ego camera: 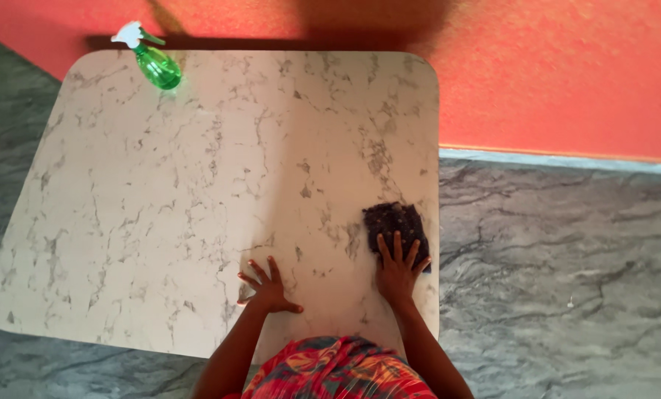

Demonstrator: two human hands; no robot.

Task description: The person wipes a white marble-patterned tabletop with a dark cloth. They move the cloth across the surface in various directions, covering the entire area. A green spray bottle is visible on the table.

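My right hand (398,270) lies flat with fingers spread on a dark folded cloth (394,222), pressing it against the white marble-patterned table top (197,185) near its right edge. Resting flat on the bare table a little to the left is my left hand (268,287), fingers apart and holding nothing. Both forearms reach in from the bottom of the view, above my red patterned clothing.
A green spray bottle (155,62) with a white trigger head stands at the table's far left corner. The table has rounded corners and sits on a grey marbled floor (567,258). An orange-red wall (552,74) runs behind it.
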